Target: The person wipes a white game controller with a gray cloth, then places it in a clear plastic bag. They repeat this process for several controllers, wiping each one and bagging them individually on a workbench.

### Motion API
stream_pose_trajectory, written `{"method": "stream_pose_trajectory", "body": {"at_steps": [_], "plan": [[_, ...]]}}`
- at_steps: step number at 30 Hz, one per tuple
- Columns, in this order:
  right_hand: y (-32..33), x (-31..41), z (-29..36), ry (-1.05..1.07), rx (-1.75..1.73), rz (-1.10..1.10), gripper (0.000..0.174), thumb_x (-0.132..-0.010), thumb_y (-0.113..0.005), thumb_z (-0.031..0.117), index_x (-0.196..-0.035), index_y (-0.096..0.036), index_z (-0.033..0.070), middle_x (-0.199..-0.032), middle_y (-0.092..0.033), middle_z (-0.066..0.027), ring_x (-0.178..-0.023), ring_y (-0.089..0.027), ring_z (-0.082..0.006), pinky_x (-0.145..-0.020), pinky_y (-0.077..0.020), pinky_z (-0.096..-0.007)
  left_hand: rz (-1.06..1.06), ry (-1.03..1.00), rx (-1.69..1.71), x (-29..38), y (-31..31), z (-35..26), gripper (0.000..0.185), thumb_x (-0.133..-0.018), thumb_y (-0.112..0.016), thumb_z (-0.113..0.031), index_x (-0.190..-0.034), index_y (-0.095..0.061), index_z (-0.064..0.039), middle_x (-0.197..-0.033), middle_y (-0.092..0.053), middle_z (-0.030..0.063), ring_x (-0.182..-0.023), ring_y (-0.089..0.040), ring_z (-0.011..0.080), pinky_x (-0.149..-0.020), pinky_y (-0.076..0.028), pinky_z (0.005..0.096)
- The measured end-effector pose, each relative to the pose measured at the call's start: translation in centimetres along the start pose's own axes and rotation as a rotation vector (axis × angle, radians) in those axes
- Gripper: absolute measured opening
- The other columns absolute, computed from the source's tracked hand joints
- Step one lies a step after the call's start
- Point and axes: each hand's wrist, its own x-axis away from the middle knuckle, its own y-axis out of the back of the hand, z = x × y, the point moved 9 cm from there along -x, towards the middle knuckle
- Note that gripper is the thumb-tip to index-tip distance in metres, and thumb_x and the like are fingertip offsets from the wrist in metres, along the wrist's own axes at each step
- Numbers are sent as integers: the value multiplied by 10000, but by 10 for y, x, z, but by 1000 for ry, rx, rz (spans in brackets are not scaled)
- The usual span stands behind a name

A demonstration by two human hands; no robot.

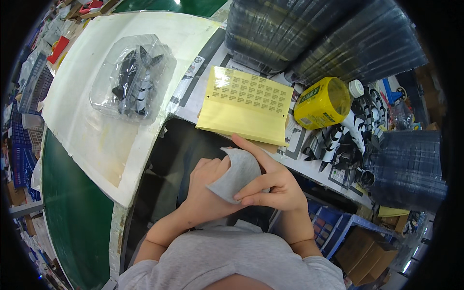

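A piece of grey cloth (237, 175) lies curved over the back of my left hand (208, 188), whose fingers are bent and partly hidden under it. My right hand (273, 183) pinches the lower edge of the cloth between thumb and fingers, with its index finger stretched along the far side. Whether my left hand holds anything is hidden. Just beyond my hands, a yellow sheet of small printed stickers (246, 105) rests on the worktable. To its left, a clear plastic blister shell (134, 78) with black and white striped plastic parts inside sits on a white board (105, 145).
Stacked clear plastic trays (268, 32) stand at the back, with another stack (406, 166) at the right. A yellow plastic bottle (322, 103) with a white cap lies beside loose striped parts (344, 145). A blue crate (326, 228) and a cardboard box (364, 253) are low at right.
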Motion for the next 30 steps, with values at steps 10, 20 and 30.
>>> {"method": "stream_pose_trajectory", "body": {"at_steps": [10,20,30], "plan": [[15,34,-61,-337,-311,-507,182,-877,-667,78,-1015,-685,-38,-1318,-559,-189,-1078,-592,-188,-938,-449,-310,-56,-48,-385,-5,0,-16,387,-580,-785,-247,-850,-573,-68,-702,-575,49,-669,-559,238,-714,-398,358],[0,22,-26,-145,57,-264,140,-790,-716,6,-924,-724,-34,-1331,-528,-247,-1137,-585,-260,-926,-459,-310,-123,9,-459,-5,11,-11,356,-576,-791,-234,-810,-581,-67,-703,-581,60,-656,-556,240,-710,-397,358],[1,21,-29,-80,86,-343,164,-821,-697,6,-980,-709,-35,-1167,-639,-183,-984,-642,-205,-839,-493,-273,-205,0,-425,-4,17,-4,293,-625,-750,-227,-755,-538,-72,-610,-536,63,-601,-541,246,-666,-377,363]]}}
